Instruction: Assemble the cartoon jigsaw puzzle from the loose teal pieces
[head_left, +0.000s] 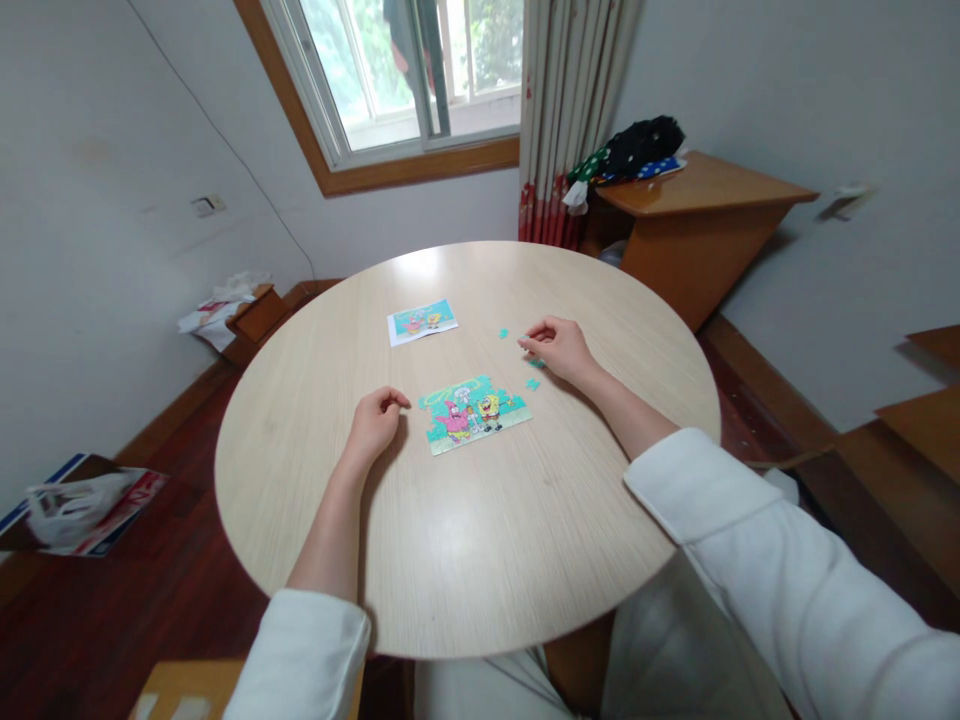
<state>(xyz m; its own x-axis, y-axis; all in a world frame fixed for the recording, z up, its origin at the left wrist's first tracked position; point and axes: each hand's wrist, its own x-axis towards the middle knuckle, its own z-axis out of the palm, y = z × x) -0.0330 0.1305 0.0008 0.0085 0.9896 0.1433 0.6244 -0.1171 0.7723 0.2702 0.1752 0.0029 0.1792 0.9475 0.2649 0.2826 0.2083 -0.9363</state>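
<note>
Puzzle [476, 415] on table [480, 570]. Right hand [559, 348] beyond its right end, fingertips bunched by loose pieces [533, 384]; left hand [379, 420] curled just left of it. Can't tell if either's pinching anything. I'd brace puzzle lightly.

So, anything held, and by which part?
The bare left hand holds nothing visible; whether the bare right hand pinches anything is too small to tell.

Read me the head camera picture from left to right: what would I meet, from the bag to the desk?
Crumpled white plastic bag, white wall switch, bare left hand, partly assembled turquoise-and-pink cartoon jigsaw puzzle, bare right hand, angular brown wooden desk.
</note>
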